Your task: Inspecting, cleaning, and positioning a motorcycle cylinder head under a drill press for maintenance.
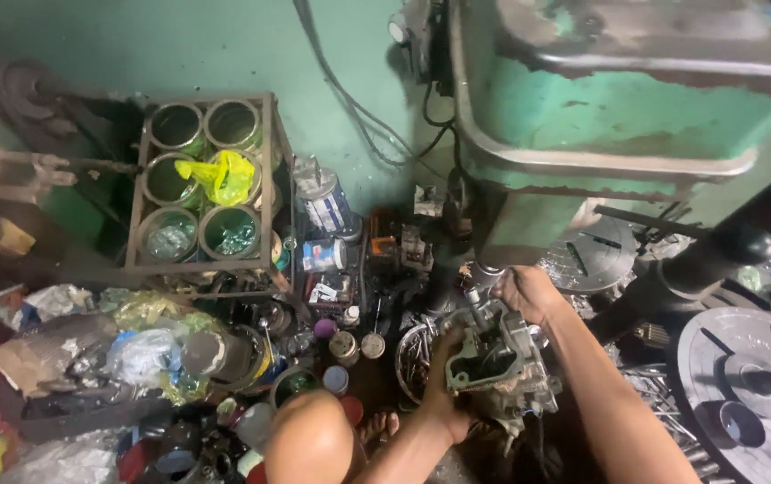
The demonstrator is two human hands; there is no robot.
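Two hands grip one metal casting.
Left hand [446, 381] fingers clasp the casting [502, 358] below; right hand [524, 291] closes on top; hold it steady.

Both hands closed in grip: left hand [443, 381] low, right hand [525, 293] above

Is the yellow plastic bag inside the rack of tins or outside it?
Inside: the yellow plastic bag lies crumpled across the open tins in the rack.

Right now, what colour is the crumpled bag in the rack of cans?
Bright yellow bag, head view.
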